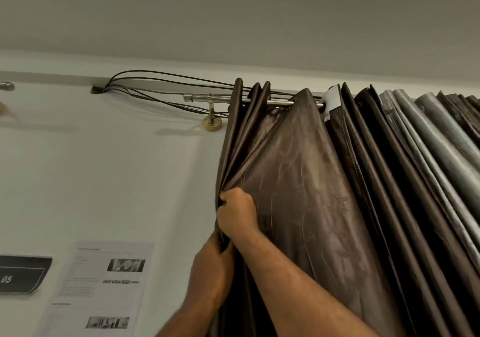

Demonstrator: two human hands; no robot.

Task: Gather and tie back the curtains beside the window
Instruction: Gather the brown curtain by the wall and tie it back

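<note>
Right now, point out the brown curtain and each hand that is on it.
brown curtain (298, 167), head view, broad front fold.
right hand (235, 214), head view, back of the hand.
left hand (213, 271), head view, back of the hand.

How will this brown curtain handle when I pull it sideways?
Probably floppy: the curtain hangs in soft folds from the rod. Its sheen suggests slippery cloth, so the left hand and right hand may need firm grips.
</note>
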